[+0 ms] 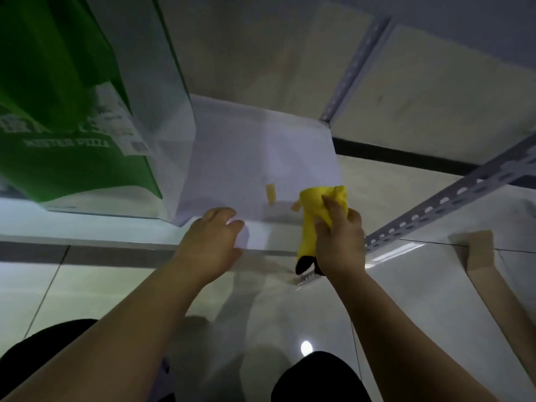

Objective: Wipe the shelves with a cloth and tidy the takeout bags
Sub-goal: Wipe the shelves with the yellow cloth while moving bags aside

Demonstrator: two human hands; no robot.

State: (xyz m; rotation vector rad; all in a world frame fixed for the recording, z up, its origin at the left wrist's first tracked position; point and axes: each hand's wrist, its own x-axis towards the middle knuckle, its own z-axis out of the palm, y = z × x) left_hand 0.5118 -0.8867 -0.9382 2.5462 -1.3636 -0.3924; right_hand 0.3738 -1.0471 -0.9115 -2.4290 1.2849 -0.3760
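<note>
Head view, looking down past both forearms. The right hand (pixel 339 236) is closed in a fist around a bunched yellow cloth (pixel 319 211); the cloth sticks out above the knuckles and hangs below the palm, where a dark edge shows. The left hand (pixel 213 242) lies palm down with the fingers loosely curled over the near corner of a white bag (pixel 255 158), pressing on it rather than pinching it. The white bag rests on the pale shelf (pixel 87 227), with its near edge at the shelf's front lip and a small yellow tab (pixel 270 192) near that edge, just beside the cloth. To the left, touching or nearly touching the white bag, stands a larger green bag (pixel 58 111) with white side panels, blurred lettering and a paper label (pixel 121 123). To the right of the hands, a grey perforated metal post (pixel 452 204) of the rack slants across the view; a second post (pixel 356 68) runs further back. Beyond the post lies a strip of brown cardboard (pixel 478 250) on the glossy tiled floor (pixel 290 314). The person's dark-clad knees (pixel 316 378) fill the bottom edge.
</note>
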